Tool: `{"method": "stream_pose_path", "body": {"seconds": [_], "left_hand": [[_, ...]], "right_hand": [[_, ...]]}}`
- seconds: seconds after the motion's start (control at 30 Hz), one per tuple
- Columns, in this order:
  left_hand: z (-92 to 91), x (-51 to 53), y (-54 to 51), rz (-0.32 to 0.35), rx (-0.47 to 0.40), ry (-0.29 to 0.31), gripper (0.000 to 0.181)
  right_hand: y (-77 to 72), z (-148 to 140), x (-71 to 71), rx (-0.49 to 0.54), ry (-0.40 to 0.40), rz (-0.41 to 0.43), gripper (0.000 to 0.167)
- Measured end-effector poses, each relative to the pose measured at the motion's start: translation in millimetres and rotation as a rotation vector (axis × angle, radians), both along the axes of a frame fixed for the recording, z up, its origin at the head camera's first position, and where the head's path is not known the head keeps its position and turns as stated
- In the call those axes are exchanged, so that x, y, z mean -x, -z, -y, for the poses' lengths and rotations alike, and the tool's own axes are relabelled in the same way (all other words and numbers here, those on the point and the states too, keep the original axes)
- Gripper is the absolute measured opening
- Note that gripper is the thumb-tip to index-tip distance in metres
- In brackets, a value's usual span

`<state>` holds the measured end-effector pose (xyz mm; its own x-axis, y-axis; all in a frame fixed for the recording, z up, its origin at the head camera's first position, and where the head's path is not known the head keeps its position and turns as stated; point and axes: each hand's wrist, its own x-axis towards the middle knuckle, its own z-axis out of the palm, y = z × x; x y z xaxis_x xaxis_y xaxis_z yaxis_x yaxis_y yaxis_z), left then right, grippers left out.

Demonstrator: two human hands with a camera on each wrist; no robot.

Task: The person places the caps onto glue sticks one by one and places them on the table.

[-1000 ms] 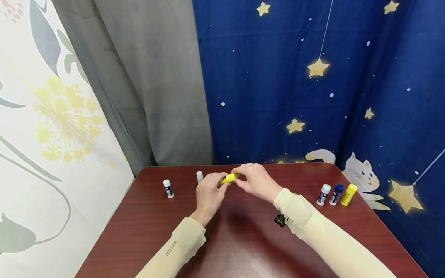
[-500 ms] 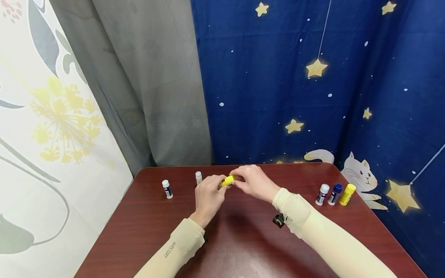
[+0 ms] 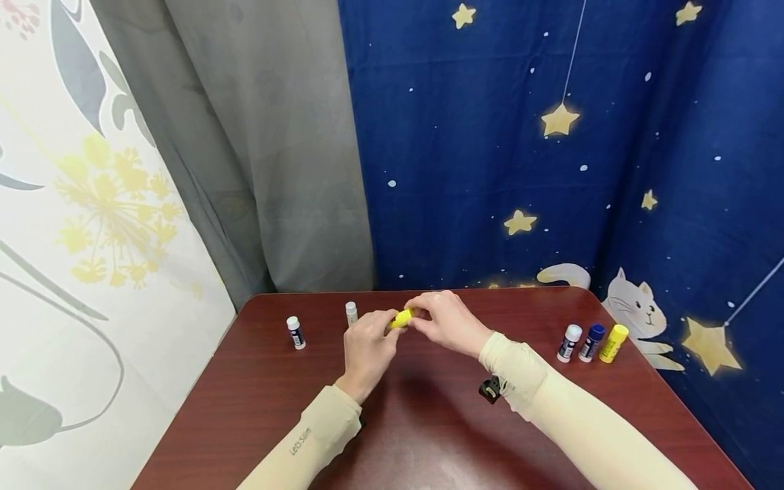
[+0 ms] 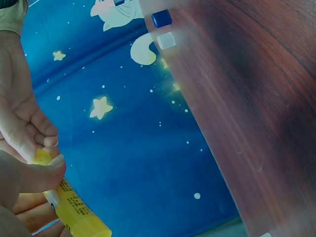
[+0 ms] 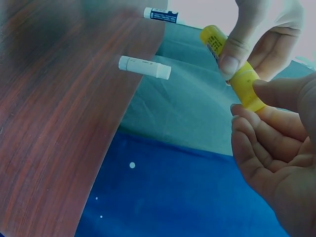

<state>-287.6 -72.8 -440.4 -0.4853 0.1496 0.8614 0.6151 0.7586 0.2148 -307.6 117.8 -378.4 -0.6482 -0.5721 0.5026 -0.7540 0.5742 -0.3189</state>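
Note:
A yellow glue stick (image 3: 402, 318) is held above the table between both hands. The left hand (image 3: 369, 350) grips its printed body; in the right wrist view the left thumb and fingers (image 5: 236, 57) close round the tube (image 5: 213, 39). The right hand (image 3: 452, 322) pinches the yellow cap end between thumb and fingertips (image 5: 249, 111). In the left wrist view the tube (image 4: 81, 217) slants down to the right, the left thumb lying over it near the cap. Part of the tube is hidden behind fingers.
On the table (image 3: 404, 435), a white-capped blue tube (image 3: 296, 333) stands at the left and a white tube (image 3: 352, 313) just behind the left hand. At the right stand a white-capped tube (image 3: 569, 343), a blue-capped one (image 3: 592, 342) and a yellow one (image 3: 614, 343).
Both hands keep hold of the yellow glue stick. Compared with a second ago, the right hand has shifted slightly left, closer to the left hand.

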Motion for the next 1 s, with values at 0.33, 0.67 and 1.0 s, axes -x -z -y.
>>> {"method": "stream_pose_path", "body": {"seconds": [0.33, 0.67, 1.0], "left_hand": [[5.8, -0.2, 0.9, 0.085, -0.007, 0.05, 0.033], [16.6, -1.5, 1.5, 0.145, -0.053, 0.138, 0.048], [35.6, -0.3, -2.6, 0.174, -0.054, 0.077, 0.047]], "right_hand": [[0.1, -3.7, 0.5, 0.053, 0.026, 0.107, 0.015], [-9.0, -5.7, -0.5, 0.072, 0.03, 0.085, 0.013], [-16.3, -17.9, 2.7, 0.06, 0.096, 0.046, 0.01]]}}
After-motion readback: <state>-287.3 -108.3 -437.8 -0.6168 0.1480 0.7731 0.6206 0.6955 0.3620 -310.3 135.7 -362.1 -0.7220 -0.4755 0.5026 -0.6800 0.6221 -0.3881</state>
